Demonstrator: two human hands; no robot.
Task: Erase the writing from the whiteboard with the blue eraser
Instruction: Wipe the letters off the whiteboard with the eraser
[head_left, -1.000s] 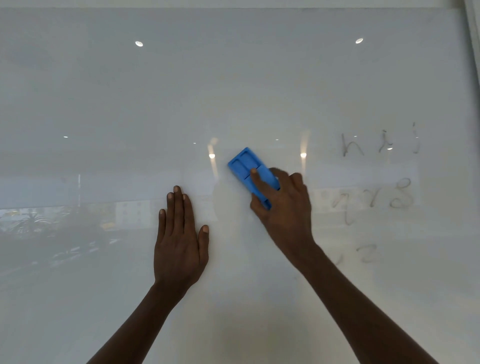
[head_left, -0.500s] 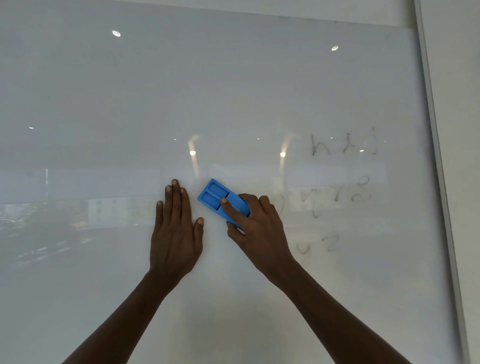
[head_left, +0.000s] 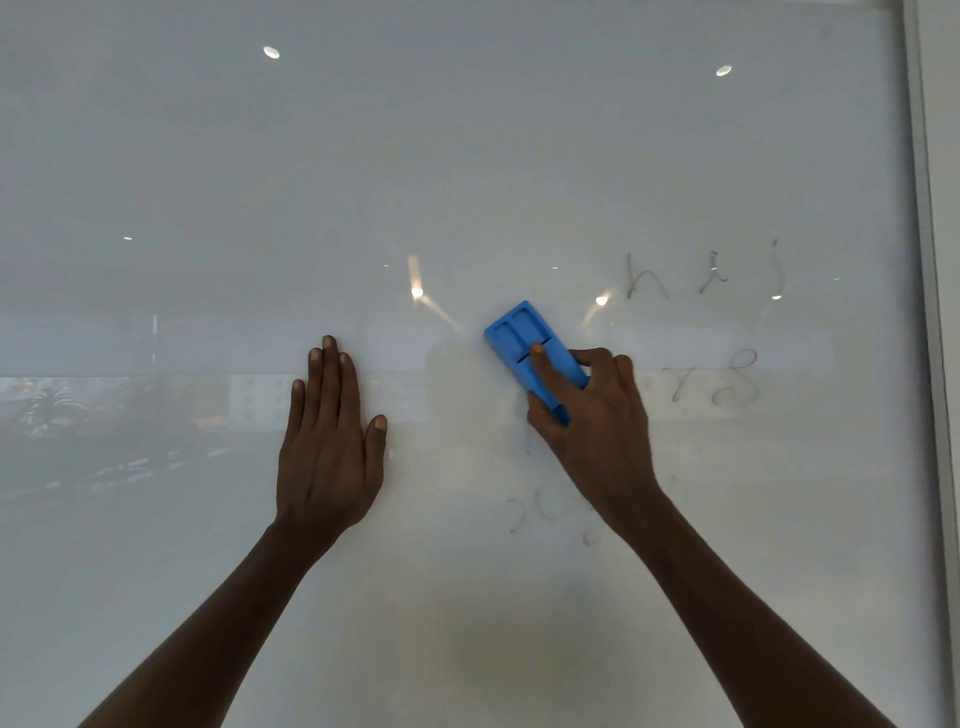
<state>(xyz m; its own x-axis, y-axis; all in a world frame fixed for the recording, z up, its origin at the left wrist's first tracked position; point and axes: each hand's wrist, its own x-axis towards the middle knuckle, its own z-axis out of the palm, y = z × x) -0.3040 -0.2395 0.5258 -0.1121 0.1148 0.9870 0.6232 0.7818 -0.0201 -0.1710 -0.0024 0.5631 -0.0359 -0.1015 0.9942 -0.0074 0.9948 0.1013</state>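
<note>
A glossy whiteboard (head_left: 467, 156) fills the view. My right hand (head_left: 597, 426) presses the blue eraser (head_left: 524, 343) flat on the board near the middle, its long side tilted up to the left. Faint grey writing (head_left: 701, 280) stays to the right of the eraser, with a second line (head_left: 727, 384) below it and smudged marks (head_left: 540, 512) under my right wrist. My left hand (head_left: 327, 441) lies flat on the board left of the eraser, fingers together, holding nothing.
The board's right frame (head_left: 927, 312) runs down the right edge, with a pale wall (head_left: 948, 156) beyond it. Ceiling lights and a room reflect in the glossy surface.
My right hand has slid the eraser to the right and slightly up, away from my left hand. My left hand stays flat in its place.
</note>
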